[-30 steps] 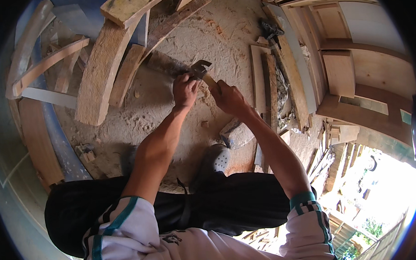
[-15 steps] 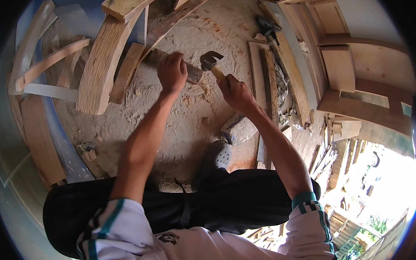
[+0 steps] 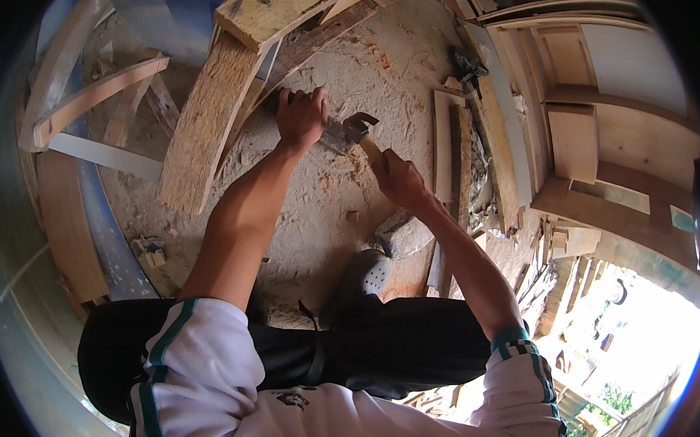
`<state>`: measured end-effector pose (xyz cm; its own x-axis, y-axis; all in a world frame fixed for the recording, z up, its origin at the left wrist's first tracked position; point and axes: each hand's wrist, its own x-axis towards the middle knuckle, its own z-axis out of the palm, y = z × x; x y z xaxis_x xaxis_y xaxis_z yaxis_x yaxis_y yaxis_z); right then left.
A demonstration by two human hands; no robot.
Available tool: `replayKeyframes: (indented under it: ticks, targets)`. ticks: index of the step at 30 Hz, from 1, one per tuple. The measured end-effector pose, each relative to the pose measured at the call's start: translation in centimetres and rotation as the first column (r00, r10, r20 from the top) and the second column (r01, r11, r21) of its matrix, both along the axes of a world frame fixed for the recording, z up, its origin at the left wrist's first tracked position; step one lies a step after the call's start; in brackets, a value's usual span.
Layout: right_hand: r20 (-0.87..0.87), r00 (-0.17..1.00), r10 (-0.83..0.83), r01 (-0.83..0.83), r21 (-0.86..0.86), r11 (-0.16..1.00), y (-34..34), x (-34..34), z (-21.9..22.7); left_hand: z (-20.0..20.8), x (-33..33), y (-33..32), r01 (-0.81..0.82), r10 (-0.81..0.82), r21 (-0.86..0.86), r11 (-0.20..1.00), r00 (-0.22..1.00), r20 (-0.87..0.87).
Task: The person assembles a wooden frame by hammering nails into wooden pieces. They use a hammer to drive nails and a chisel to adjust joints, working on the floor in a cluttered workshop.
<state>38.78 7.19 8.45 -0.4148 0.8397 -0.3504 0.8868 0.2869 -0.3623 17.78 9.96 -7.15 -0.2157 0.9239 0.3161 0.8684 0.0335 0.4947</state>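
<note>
My left hand (image 3: pixel 303 119) is closed around a dark, narrow block-like piece (image 3: pixel 334 138), one end of which sticks out to the right of my fingers. Most of this piece is hidden by the hand, so I cannot tell its exact kind. In my right hand (image 3: pixel 399 177) I grip a claw hammer (image 3: pixel 371 148) by its light wooden handle. Its dark head is right beside the protruding end of the piece, with the claw pointing away to the right. Whether head and piece touch, I cannot tell.
Thick rough timber (image 3: pixel 209 123) stands at the upper left, close to my left hand. Long boards (image 3: pixel 445 148) lie to the right, with a pale block (image 3: pixel 403 233) near my shoe (image 3: pixel 366 272). Wooden frames and a cabinet (image 3: pixel 573 142) line the right side.
The hammer head has come down nearer to the end of the block-like piece. Both hands keep their grips. The whole view has shifted slightly.
</note>
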Motion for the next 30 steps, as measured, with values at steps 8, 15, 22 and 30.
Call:
replayKeyframes:
  ticks: [8,15,22,30]
  targets:
    - [-0.14,0.99,0.001,0.008,0.06,0.998,0.6,-4.1,4.7,-0.8,-0.4,-0.1,-0.013,0.012,0.067,0.998,1.0,0.014]
    - [0.026,1.0,0.01,-0.012,0.076,0.997,1.8,-1.5,-0.4,-0.5,-0.4,0.1,-0.03,0.03,0.017,0.999,0.998,-0.047]
    - [-0.119,0.991,0.06,-0.046,0.113,0.993,-0.2,-2.0,2.3,-0.4,-0.2,0.2,-0.023,0.025,0.084,0.996,0.999,-0.021]
    - [-0.159,0.982,-0.104,0.121,0.103,0.987,-1.4,-0.8,0.4,-0.6,-0.1,0.4,-0.028,0.031,0.084,0.996,0.999,-0.035]
